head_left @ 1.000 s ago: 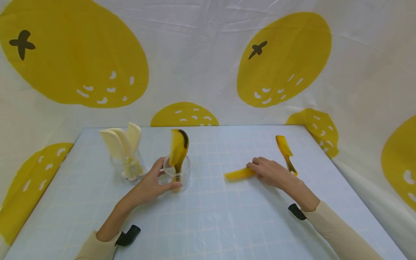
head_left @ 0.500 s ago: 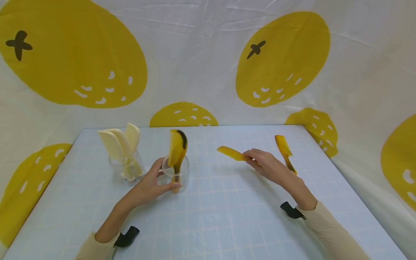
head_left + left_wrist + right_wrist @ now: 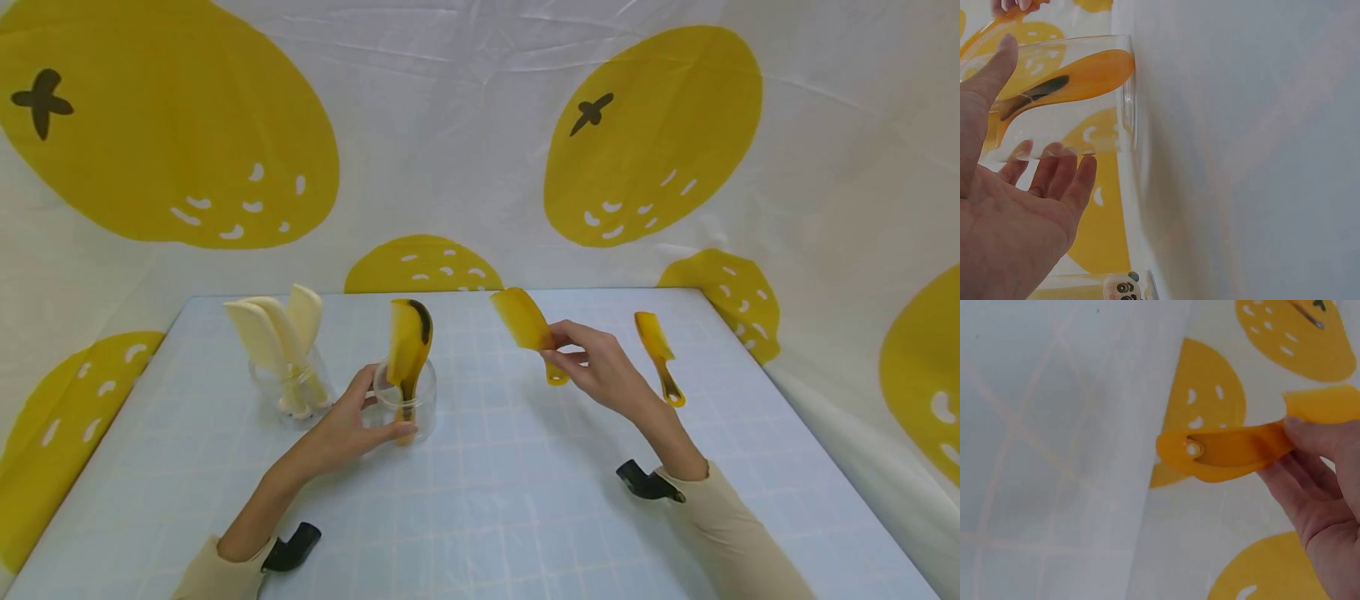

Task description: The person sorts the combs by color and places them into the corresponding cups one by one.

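My left hand (image 3: pixel 347 429) holds a clear cup (image 3: pixel 427 404), thumb on one side and fingers on the other, also visible in the left wrist view. A yellow comb with a dark streak (image 3: pixel 409 333) stands handle-down in that cup. Off the table, my right hand (image 3: pixel 603 367) pinches another yellow comb (image 3: pixel 521 318) between thumb and fingers near the start of its handle. Its teeth end points up and left; the handle end (image 3: pixel 1194 450) with a hole hangs below. A third yellow comb (image 3: pixel 660 354) lies on the table to the right of that hand.
Left of my left hand stands a second clear cup (image 3: pixel 261 379) holding several cream-coloured, flat-bladed things (image 3: pixel 261 325). A panda face (image 3: pixel 1124 289) shows low in the left wrist view. The pale checked table (image 3: pixel 465 508) meets a fruit-print curtain (image 3: pixel 450 167) behind.
My right hand has lifted its comb off the table and turned it from lying flat to tilted up, handle down. The left hand and its cup have stayed in place.
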Tool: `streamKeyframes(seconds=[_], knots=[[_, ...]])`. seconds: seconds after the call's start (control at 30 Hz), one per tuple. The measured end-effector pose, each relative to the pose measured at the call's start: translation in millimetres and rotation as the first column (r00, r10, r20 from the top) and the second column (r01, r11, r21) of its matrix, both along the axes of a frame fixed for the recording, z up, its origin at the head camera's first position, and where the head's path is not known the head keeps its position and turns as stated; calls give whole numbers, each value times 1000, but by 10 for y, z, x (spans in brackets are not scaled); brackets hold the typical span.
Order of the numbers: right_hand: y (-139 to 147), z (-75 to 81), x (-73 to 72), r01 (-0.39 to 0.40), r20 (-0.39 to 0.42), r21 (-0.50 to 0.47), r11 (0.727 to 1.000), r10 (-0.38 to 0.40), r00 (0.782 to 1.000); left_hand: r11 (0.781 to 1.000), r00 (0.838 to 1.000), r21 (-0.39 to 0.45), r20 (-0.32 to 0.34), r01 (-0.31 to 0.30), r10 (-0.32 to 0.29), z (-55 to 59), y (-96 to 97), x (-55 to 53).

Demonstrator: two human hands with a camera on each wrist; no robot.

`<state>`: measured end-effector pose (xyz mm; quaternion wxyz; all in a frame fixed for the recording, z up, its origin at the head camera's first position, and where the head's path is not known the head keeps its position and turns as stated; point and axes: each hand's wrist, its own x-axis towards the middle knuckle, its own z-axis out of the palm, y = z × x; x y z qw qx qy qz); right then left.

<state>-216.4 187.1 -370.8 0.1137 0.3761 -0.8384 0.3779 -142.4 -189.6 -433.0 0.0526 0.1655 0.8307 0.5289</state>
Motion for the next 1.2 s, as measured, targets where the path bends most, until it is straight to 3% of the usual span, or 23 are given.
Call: streamKeyframes(seconds=[0.2, 0.43, 0.87, 1.2], knots=[[-149, 56, 20, 17, 48, -117, 993, -12, 999, 1000, 1000, 3, -3, 7, -7, -9, 16, -6], [-324, 137, 23, -9, 55, -266, 964, 24, 998, 1000, 1000, 9, -17, 14, -14, -20, 26, -19], [-642, 263, 30, -79, 150, -508, 858, 178, 973, 1000, 1000, -2, 9, 6, -6, -8, 24, -20], [-978, 372, 90, -113, 137, -598, 794, 240, 961, 1000, 1000, -1, -4, -2, 2, -24, -3, -22]])
